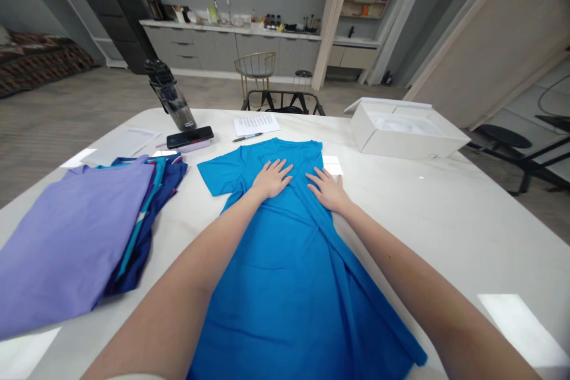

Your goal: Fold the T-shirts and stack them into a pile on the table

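Observation:
A blue T-shirt [276,267] lies spread on the white table, its neck end away from me. Its left sleeve sticks out flat, while the right side is folded inward in a long strip. My left hand [272,180] rests flat on the upper middle of the shirt with fingers spread. On the folded right edge, near the shoulder, lies my right hand [328,190], also flat with fingers apart. Neither hand grips the cloth. The shirt's near hem runs out of view at the bottom.
To the left is a stack of folded clothes, a lilac shirt [75,237] on top. Behind it stand a water bottle [177,104] and a phone [190,137]. A printed sheet [257,124] and a pen [247,137] lie beyond the shirt. A white box [401,130] sits back right.

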A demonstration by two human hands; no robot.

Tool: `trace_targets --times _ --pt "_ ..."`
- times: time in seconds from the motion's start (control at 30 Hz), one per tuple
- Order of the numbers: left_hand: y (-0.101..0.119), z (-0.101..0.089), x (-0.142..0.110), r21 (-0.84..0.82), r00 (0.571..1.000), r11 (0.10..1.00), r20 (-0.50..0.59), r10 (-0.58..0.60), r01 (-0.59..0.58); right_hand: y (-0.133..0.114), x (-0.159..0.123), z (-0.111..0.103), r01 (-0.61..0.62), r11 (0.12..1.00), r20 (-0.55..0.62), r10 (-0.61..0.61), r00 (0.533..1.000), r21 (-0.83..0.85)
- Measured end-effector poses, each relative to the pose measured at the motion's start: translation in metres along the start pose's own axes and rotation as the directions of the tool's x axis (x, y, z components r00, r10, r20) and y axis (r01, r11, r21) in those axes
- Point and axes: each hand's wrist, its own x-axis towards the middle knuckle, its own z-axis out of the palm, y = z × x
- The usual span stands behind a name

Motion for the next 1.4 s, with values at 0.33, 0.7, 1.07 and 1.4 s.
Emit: trace_targets --times 0.33,0.7,1.07,1.4 --pt "0.055 -0.005 -0.042 -0.016 0.972 0.981 -0.135 0.192 -0.196 -0.021 -0.081 0.001 0.051 0.998 0.027 -0.053 0.998 0.043" --pt "0.11 -0.005 -0.122 -0.102 0.989 0.985 0.031 0.144 -0.14 -0.033 -0.15 -0.003 0.032 0.993 -0.119 -0.018 0.993 0.116" --pt "0.147 -0.009 -0.157 -0.167 0.974 0.96 -0.015 0.225 -0.224 -0.027 -0.226 -0.016 0.006 0.98 -0.089 0.012 0.996 0.197" --pt "0.18 -0.01 -0.188 -0.171 0.968 0.954 -0.008 0.25 -0.248 -0.025 -0.294 -0.026 -0.128 0.979 -0.058 0.138 0.989 0.156"
